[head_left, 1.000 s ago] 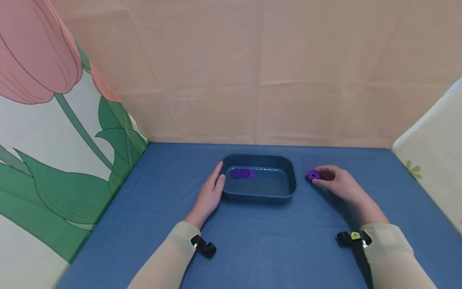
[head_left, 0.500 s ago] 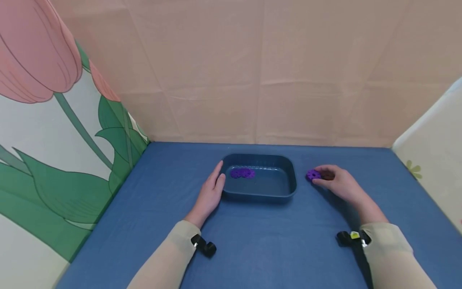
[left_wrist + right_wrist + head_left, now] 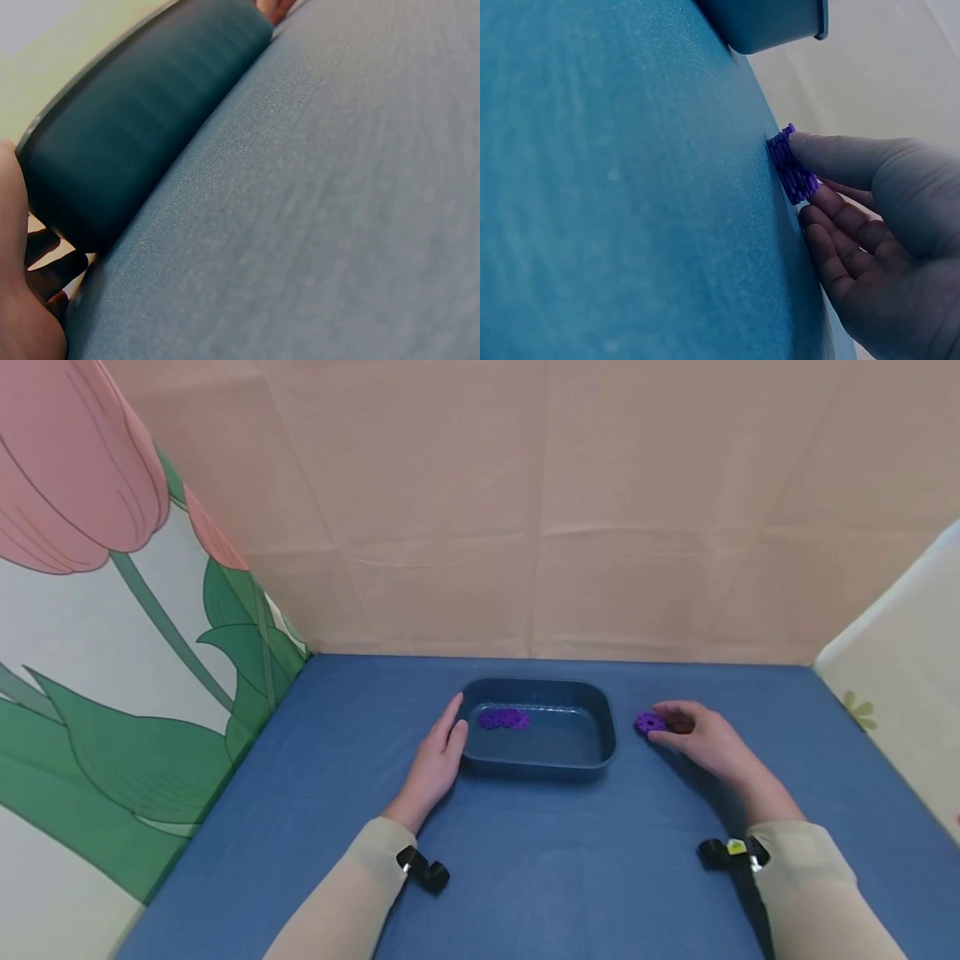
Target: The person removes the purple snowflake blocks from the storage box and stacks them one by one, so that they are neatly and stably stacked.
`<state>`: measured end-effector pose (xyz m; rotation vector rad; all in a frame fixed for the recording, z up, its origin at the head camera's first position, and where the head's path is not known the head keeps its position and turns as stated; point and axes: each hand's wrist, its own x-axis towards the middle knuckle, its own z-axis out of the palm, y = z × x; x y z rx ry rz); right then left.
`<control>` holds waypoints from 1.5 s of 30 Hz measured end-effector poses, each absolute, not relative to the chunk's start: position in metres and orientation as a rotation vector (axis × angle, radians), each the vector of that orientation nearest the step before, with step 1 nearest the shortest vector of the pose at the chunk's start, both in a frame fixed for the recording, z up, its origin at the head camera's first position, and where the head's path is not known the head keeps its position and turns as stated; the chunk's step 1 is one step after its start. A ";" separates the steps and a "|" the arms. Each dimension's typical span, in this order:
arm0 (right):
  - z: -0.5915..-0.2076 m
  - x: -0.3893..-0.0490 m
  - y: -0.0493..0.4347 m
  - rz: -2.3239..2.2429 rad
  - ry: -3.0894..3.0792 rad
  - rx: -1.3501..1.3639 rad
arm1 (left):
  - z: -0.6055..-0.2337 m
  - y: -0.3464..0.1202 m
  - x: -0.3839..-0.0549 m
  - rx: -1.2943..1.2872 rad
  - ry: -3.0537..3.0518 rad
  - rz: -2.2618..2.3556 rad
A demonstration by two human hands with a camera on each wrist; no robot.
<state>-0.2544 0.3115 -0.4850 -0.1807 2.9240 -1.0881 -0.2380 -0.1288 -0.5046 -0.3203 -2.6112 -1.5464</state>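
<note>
While right grip (image 3: 701, 739) pinches stacked purple discs (image 3: 793, 169), uneven pressure could shed one; left grip (image 3: 437, 756), fingers extended, touches blue tray (image 3: 536, 770).

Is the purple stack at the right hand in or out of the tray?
Out: the right hand holds the purple stack beside the tray, and blue cloth shows between stack and tray.

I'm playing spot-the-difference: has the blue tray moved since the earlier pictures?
No. In the head view, the blue tray sits just as far from the table's back edge as before, and hasn't slid sideways along it either.
</note>
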 end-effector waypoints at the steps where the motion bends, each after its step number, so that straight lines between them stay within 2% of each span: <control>1: -0.485 -0.254 0.312 -1.087 2.922 -0.181 | -0.505 -0.129 -0.238 -0.320 -2.611 -1.544; 45: -0.485 -0.252 0.314 -1.088 2.910 -0.186 | -0.507 -0.130 -0.240 -0.352 -2.590 -1.532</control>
